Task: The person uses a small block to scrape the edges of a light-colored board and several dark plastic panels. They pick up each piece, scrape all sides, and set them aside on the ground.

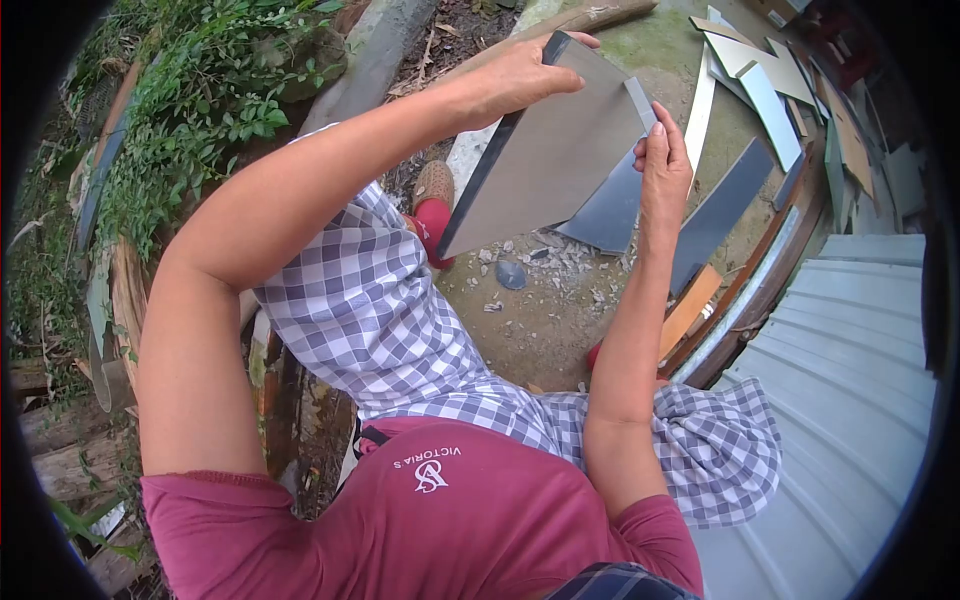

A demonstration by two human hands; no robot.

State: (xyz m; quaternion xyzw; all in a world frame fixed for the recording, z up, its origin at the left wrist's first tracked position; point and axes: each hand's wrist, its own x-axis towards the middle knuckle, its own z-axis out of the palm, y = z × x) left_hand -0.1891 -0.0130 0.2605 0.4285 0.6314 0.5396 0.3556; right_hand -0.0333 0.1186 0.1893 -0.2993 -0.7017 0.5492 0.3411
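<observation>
A flat grey-brown panel (560, 140) with a dark edge is held up tilted in front of me. My left hand (535, 75) grips its upper corner, thumb on the near face and fingers over the far side. My right hand (665, 155) pinches a narrow light-grey strip (640, 104) at the panel's right edge; its lower end is hidden by the fingers. Below, a dark grey slab (608, 212) shows partly behind the panel. On the ground under the panel lies a dark rounded stone (511, 275) among pale broken chips (560, 262).
Long dark board (722, 212) and an orange-brown piece (690, 312) lie at right. Several pale offcuts (770, 110) are piled at the back right. Corrugated metal sheeting (830, 330) borders the right side. Leafy plants (200, 110) and logs (80, 465) stand at left.
</observation>
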